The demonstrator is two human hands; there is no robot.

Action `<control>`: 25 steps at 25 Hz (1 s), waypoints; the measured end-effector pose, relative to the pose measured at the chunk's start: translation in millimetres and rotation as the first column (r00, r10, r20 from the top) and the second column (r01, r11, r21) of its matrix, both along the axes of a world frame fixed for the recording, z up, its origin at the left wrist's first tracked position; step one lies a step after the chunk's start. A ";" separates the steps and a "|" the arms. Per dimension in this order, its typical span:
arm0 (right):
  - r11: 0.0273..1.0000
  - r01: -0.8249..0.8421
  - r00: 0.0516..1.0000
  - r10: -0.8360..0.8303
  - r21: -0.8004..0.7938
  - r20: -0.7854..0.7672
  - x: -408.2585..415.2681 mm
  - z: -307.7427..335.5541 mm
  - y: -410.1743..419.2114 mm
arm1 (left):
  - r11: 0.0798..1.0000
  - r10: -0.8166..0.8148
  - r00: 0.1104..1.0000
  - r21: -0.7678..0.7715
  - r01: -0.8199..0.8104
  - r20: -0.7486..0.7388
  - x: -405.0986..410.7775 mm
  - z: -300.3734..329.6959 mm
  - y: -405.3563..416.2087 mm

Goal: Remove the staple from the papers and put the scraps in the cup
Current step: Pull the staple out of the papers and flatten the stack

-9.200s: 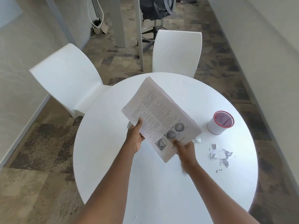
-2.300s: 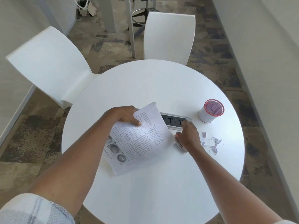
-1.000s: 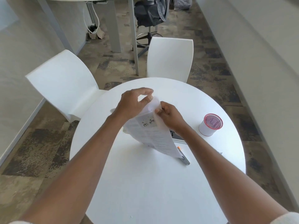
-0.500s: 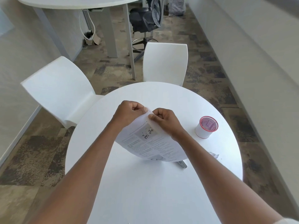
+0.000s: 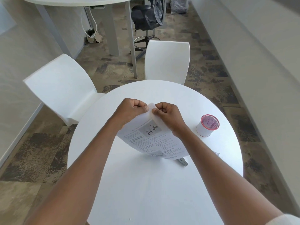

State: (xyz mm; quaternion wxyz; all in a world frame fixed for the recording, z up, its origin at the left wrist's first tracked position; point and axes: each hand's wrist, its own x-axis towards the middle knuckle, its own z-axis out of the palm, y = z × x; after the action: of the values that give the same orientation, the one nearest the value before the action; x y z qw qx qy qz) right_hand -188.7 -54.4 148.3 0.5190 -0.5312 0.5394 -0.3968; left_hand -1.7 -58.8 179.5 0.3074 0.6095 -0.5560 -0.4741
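I hold a stapled stack of printed papers (image 5: 152,140) tilted above the round white table (image 5: 146,192). My left hand (image 5: 129,111) and my right hand (image 5: 167,116) both pinch the stack's top corner, fingers curled, almost touching each other. The staple itself is too small to make out. A white cup with a red rim (image 5: 207,125) stands upright on the table to the right of my right hand. One paper scrap (image 5: 217,154) peeks out past my right forearm. A metal staple tool (image 5: 182,161) lies on the table under the papers' lower edge.
Two white chairs stand at the table's far side, one at the left (image 5: 61,88) and one straight ahead (image 5: 167,60). A black office chair (image 5: 146,15) and another white table (image 5: 78,0) are farther back. A wall runs along the right.
Both hands have stayed on the papers' top corner and closed in tighter on it. The stack has tilted a little more toward me since half a second ago.
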 end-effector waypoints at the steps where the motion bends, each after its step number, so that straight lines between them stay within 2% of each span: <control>1: 1.000 -0.001 1.000 0.001 0.003 0.013 0.5 -0.3 0.1 | 1.000 -0.013 1.000 -0.004 0.013 0.009 0.1 0.8 0.7; 7: 1.000 -0.002 0.996 0.001 0.015 0.091 2.4 2.9 2.4 | 0.992 -0.109 0.988 -0.045 0.114 0.108 -2.8 6.9 1.8; 20: 0.998 0.016 0.999 -0.018 -0.055 -0.034 0.4 3.4 -0.2 | 0.998 -0.025 0.995 -0.048 0.030 0.097 -9.5 6.7 0.6; 25: 0.996 0.009 0.992 -0.020 -0.091 -0.126 -0.8 7.4 0.7 | 0.982 -0.107 0.982 -0.138 0.129 0.154 -13.3 6.7 0.3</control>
State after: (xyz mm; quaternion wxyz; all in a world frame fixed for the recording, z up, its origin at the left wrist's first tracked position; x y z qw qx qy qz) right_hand -189.4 -53.6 155.7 0.4562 -0.5743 0.5568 -0.3900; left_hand -15.1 -58.5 186.1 0.2812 0.5843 -0.6457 -0.4032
